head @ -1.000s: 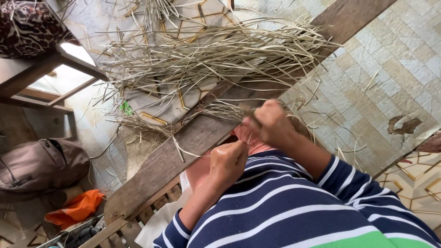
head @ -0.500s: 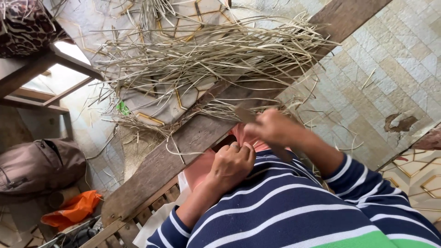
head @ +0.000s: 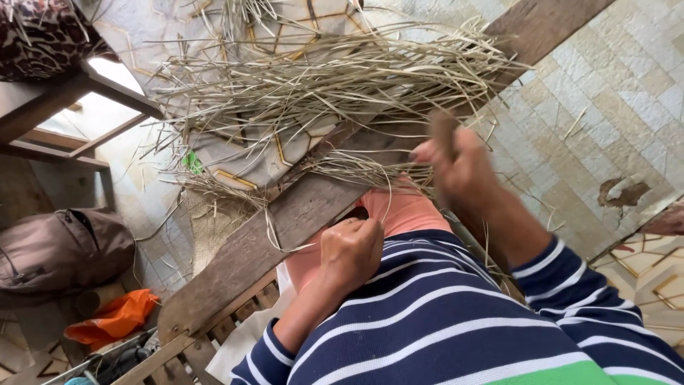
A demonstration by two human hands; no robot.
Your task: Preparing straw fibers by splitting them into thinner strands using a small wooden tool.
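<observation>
while left hand [head: 350, 251] pinches a dry strip [head: 285, 246] on the plank [head: 285, 221], right hand [head: 459, 167], blurred, grips a brown handle [head: 443, 132].

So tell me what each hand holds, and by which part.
The right hand grips a brown stick-like tool by its lower end; it is blurred. The left hand is a closed fist pinching a dry strip at one end.
</observation>
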